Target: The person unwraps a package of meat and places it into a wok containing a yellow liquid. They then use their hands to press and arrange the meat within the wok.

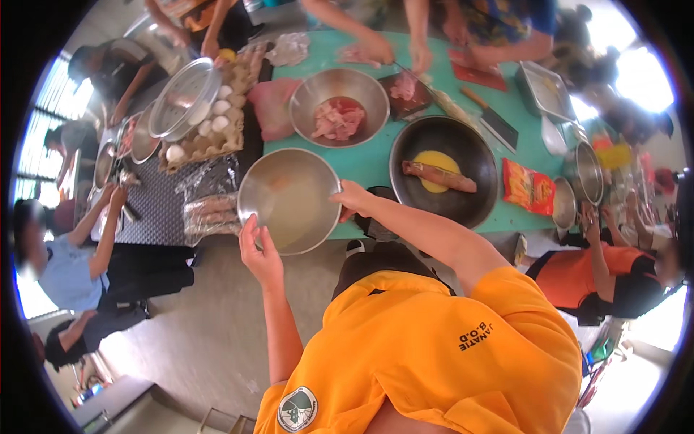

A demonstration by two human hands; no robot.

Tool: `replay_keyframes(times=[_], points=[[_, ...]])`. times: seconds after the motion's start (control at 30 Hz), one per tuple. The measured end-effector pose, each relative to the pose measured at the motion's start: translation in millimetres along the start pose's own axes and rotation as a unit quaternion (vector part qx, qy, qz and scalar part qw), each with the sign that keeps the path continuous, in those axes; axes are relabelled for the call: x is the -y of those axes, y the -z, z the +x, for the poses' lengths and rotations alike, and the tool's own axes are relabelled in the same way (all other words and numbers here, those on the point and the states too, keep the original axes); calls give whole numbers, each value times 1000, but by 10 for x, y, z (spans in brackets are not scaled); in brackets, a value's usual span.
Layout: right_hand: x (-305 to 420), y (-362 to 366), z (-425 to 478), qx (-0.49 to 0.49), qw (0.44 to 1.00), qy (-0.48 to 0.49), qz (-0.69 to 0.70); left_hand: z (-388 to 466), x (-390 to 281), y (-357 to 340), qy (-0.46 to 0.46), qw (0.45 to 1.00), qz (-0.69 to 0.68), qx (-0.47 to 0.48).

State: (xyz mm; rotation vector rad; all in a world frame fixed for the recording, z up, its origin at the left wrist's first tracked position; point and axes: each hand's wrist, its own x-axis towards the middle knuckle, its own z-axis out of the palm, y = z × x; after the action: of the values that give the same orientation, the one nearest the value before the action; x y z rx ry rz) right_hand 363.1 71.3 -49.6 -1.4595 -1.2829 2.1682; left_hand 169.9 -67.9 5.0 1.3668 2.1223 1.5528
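A steel mixing bowl (290,200) is before me, partly over the table's near edge. Its inside looks pale and cloudy; whether that is liquid or sheen is unclear. My right hand (353,199) grips its right rim. My left hand (262,255) is at the lower left rim, fingers apart; whether they touch the metal is unclear. To the right sits a dark wok (477,163) with a yellow, egg-like liquid (431,158) and a long piece of raw meat (447,178) across it. Behind my bowl, another steel bowl (309,97) contains raw meat (339,119) in reddish liquid.
Egg cartons (217,146) with white eggs and a plastic-wrapped meat pack (211,211) lie left. A cleaver (500,127), red food packet (528,187) and metal tray (545,89) lie right on the green tabletop (347,230). Across, a co-worker's hand (378,48) holds a knife (415,76).
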Motion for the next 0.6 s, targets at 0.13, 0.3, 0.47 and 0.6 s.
replay_keyframes(times=[0.13, 0.3, 0.47, 0.6], points=[[-118, 304, -210, -107, 948, 195, -227, 133, -552, -413, -124, 987, 7, 104], [-331, 1243, -1020, -315, 761, 353, -444, -145, -1025, -1186, -201, 923, -32, 325], [-788, 2168, -1350, -382, 732, 204, -526, -375, -1067, -2359, -348, 812, 22, 467], [-910, 2282, -1235, -386, 689, 228, -570, -451, -890, -3155, -392, 753, 157, 505]])
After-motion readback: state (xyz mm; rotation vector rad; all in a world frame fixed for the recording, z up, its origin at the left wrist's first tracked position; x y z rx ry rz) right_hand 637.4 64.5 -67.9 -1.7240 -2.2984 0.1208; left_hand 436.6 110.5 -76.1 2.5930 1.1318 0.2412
